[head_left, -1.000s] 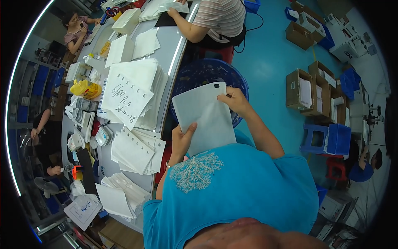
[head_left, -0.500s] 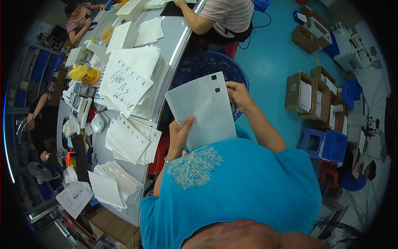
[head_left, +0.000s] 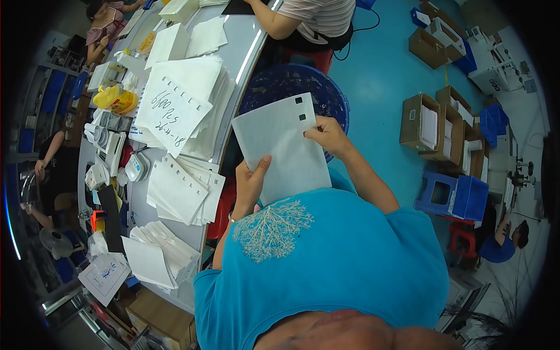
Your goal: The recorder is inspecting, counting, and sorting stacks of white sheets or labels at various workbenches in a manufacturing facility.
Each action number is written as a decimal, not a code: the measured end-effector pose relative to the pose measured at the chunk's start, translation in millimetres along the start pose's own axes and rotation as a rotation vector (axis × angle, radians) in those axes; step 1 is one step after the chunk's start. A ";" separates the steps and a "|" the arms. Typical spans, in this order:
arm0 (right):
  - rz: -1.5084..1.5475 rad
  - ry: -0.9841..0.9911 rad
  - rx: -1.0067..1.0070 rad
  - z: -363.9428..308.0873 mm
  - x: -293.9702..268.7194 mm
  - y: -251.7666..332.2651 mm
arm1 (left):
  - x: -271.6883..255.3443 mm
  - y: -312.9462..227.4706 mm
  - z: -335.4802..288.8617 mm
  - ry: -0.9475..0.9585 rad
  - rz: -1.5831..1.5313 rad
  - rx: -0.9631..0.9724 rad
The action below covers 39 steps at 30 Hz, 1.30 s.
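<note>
A white sheet (head_left: pixel 286 154), or a thin stack of them, is held up in front of my chest over the side of a large blue bin (head_left: pixel 338 96). Two small black squares show near its upper right edge; I cannot tell whether they are holes or stickers. My left hand (head_left: pixel 249 182) grips the lower left side, thumb on the front and fingers behind. At the right edge, just below the lower square, my right hand (head_left: pixel 329 137) pinches the sheet with its thumb laid over the front. Its other fingers are partly hidden.
To my left, the long table (head_left: pixel 248 73) bears a tall paper stack (head_left: pixel 213 114), fanned sheets (head_left: pixel 178 189), a folded bundle (head_left: pixel 166 248) and a yellow bottle (head_left: pixel 116 100). A co-worker (head_left: pixel 318 20) sits beyond the bin. Cardboard boxes (head_left: pixel 421 123) and a blue stool (head_left: pixel 434 192) stand right.
My right hand has shifted slightly down and inward along the sheet's right edge, its thumb now over the front. The left hand keeps its hold. The whole view has shifted slightly.
</note>
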State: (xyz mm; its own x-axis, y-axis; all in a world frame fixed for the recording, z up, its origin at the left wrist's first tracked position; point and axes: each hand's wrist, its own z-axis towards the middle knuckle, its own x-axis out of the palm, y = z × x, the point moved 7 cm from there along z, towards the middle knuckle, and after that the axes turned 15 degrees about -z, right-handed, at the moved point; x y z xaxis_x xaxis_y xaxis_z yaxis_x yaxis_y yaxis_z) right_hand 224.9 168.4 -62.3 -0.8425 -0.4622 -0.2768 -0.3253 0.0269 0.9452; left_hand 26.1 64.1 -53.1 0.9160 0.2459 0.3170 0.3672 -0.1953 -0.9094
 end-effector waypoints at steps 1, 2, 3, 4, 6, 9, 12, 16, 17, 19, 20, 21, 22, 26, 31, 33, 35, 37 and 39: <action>0.000 0.000 0.002 -0.9 4.4 -0.6 | 1.3 -3.6 -1.7 0.008 0.062 0.041; -0.082 -0.066 0.007 -2.9 4.5 -0.9 | 2.4 -7.2 -3.2 0.016 0.123 0.081; -0.168 -0.125 0.010 -3.8 3.3 2.0 | 1.1 -7.0 -4.3 0.009 0.117 0.082; -0.173 -0.116 0.009 -4.7 1.1 5.9 | -1.2 -5.7 -4.7 -0.005 0.082 0.067; 0.096 0.128 0.064 -10.2 6.6 11.7 | -8.0 -2.1 -5.3 -0.034 0.041 0.051; 0.604 0.364 0.192 -18.9 4.4 0.7 | -16.8 9.5 -2.8 -0.040 -0.063 0.008; 0.764 0.332 0.231 -11.7 12.4 -20.0 | -17.8 15.7 1.0 -0.037 -0.157 -0.007; 0.484 0.094 0.293 -9.4 17.1 -20.9 | -16.7 14.3 -0.5 -0.044 -0.167 -0.014; 0.413 0.058 0.300 -4.8 13.4 -30.4 | -15.7 13.1 -1.1 -0.047 -0.161 -0.007; 0.342 0.026 0.306 -2.4 5.0 -34.8 | -15.3 11.4 -1.4 -0.066 -0.152 0.004; 0.516 0.063 0.262 -3.1 2.8 -30.3 | -15.9 10.3 -1.2 -0.081 -0.143 0.015; 0.691 0.099 0.217 -4.6 2.4 -25.6 | -16.1 10.7 -1.0 -0.082 -0.141 0.013; 0.694 0.098 0.218 -5.9 2.1 -26.4 | -16.8 11.3 0.0 -0.082 -0.139 0.010; 0.423 0.223 0.195 -13.8 12.7 -9.4 | -15.0 12.0 2.3 -0.105 -0.153 -0.003; 0.047 0.206 0.080 -8.8 14.6 -4.4 | -8.2 7.2 3.6 -0.085 -0.103 0.015; -0.319 0.153 0.037 -8.2 11.2 5.6 | -6.9 5.1 3.7 -0.093 -0.107 0.034; -0.333 0.108 0.031 -8.9 14.3 -1.9 | -7.0 3.6 3.2 -0.102 -0.090 0.034; -0.350 0.075 0.018 -7.6 11.3 -2.5 | -9.1 5.1 3.6 -0.108 -0.109 0.038; 0.021 0.291 0.167 -13.3 13.1 -10.8 | -13.0 7.6 5.1 -0.116 -0.128 0.042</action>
State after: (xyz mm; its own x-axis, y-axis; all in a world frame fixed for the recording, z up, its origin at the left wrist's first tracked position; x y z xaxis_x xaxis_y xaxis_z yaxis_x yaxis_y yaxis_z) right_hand 223.0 150.3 -73.8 -0.6991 -0.6935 -0.1741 -0.3956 0.1723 0.9021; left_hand 16.1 64.2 -65.5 0.8365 0.3743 0.4003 0.4707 -0.1164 -0.8746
